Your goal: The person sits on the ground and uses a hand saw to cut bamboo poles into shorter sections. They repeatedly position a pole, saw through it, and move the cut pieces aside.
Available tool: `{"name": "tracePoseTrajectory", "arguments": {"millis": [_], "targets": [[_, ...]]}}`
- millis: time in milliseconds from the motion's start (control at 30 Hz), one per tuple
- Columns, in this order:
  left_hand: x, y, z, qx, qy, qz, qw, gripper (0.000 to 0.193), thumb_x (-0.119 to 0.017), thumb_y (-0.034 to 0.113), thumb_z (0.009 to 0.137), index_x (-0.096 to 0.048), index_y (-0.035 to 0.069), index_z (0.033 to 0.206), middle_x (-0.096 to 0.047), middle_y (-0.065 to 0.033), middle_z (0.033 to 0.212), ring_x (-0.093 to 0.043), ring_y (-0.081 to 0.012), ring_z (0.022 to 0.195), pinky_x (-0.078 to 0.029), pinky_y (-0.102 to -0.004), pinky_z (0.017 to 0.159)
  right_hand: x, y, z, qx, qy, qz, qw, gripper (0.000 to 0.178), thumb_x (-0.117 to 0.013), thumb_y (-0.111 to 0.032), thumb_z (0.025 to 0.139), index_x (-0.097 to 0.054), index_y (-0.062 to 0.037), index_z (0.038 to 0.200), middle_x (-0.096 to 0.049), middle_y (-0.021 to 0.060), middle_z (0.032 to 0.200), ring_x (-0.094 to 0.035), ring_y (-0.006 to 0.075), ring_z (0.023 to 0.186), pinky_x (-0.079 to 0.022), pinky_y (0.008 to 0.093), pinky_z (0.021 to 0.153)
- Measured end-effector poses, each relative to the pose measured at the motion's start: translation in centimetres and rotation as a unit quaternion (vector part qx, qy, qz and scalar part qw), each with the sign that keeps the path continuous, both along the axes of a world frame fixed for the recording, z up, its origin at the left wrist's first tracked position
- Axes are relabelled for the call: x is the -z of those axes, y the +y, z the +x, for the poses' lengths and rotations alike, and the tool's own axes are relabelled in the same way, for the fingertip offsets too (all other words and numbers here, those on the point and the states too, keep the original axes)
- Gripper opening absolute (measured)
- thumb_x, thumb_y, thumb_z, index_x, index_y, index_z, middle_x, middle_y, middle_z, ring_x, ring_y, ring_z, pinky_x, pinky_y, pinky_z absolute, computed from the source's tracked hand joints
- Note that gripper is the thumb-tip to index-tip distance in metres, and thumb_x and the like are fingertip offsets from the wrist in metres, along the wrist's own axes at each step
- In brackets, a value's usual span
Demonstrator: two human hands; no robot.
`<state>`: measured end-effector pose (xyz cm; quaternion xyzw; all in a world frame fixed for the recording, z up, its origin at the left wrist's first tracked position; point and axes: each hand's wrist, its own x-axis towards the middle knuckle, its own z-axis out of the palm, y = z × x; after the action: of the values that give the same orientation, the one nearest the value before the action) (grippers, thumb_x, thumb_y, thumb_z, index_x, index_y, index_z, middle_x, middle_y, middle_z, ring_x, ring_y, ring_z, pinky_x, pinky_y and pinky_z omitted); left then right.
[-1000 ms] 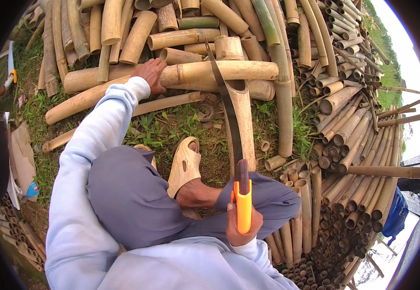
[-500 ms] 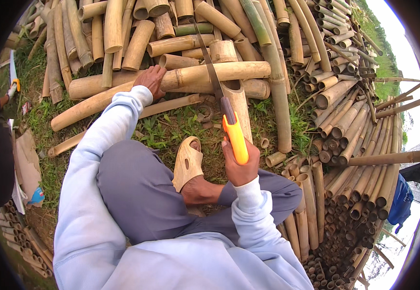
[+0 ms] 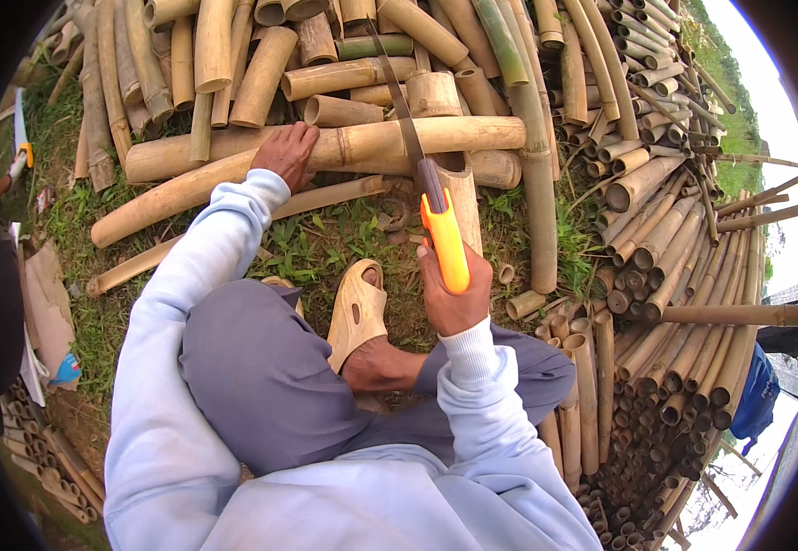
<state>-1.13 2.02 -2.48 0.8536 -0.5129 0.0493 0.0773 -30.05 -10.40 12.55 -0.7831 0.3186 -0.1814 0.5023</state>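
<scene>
My left hand (image 3: 286, 154) is wrapped over a long bamboo pole (image 3: 371, 140) and holds it down; its fingertips are partly hidden on the far side. In my right hand (image 3: 457, 292) is a hand saw (image 3: 445, 239) with an orange grip. Its dark blade (image 3: 399, 101) points away from me and lies across the pole, right of my left hand. Beneath the pole near the blade stands a thick upright bamboo post (image 3: 458, 197), its top hollowed. Another thick bamboo length (image 3: 178, 158) lies just behind the pole.
Cut bamboo pieces (image 3: 261, 78) are heaped on the far side. Stacks of bamboo tubes (image 3: 683, 248) fill the right. At the far left, another person's gloved hand (image 3: 19, 163) holds a saw (image 3: 22, 129). My sandalled foot (image 3: 359, 317) rests on the grass below the pole.
My right hand and the saw have shifted slightly up, away from me. My left hand stays on the pole. The view has moved a little.
</scene>
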Motion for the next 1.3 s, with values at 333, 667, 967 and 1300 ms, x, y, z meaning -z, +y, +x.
{"name": "tracePoseTrajectory", "arguments": {"millis": [333,667,967,1300], "targets": [[0.4,-0.7,-0.9,-0.019,-0.007,-0.034,0.999,0.074,-0.089,0.017,0.066,-0.053,0.006,0.13,-0.058,-0.0113,0.119,-0.061,-0.0298,0.113,-0.05,-0.0395,0.099,0.7,-0.2,0.2,-0.006,0.0,0.01,1.0,0.011,-0.072,-0.005,0.093,-0.064,0.0022,0.091,-0.057,0.0124,0.065,-0.054,0.0153,0.057,-0.046,0.0324,0.057],[1.2,0.4,-1.3,-0.056,-0.028,-0.015,0.998,0.071,-0.087,0.018,0.067,-0.054,0.009,0.13,-0.059,-0.0103,0.121,-0.06,-0.0299,0.116,-0.05,-0.0399,0.1,-0.8,4.2,-12.6,-0.005,0.042,-0.033,0.999,0.028,-0.071,0.0,0.089,-0.071,0.005,0.116,-0.073,0.0153,0.084,-0.072,0.0194,0.072,-0.055,0.0303,0.069],[0.8,0.3,-0.5,-0.033,-0.035,0.0,0.999,0.075,-0.088,0.023,0.068,-0.052,0.007,0.132,-0.058,-0.0106,0.122,-0.06,-0.0299,0.116,-0.049,-0.0403,0.102,0.1,2.8,-8.3,-0.018,0.027,-0.025,0.999,0.018,-0.073,-0.002,0.091,-0.07,0.0061,0.107,-0.069,0.0135,0.078,-0.066,0.0183,0.067,-0.052,0.0316,0.065],[-1.4,-0.5,-0.7,-0.058,0.067,-0.018,0.996,0.074,-0.087,0.043,0.076,-0.055,0.007,0.132,-0.063,-0.0122,0.129,-0.058,-0.0314,0.121,-0.046,-0.0419,0.105,0.8,0.7,-3.1,0.008,0.003,0.002,1.0,0.01,-0.073,-0.004,0.092,-0.067,0.0038,0.094,-0.061,0.0103,0.067,-0.058,0.0149,0.059,-0.047,0.0322,0.057]]}}
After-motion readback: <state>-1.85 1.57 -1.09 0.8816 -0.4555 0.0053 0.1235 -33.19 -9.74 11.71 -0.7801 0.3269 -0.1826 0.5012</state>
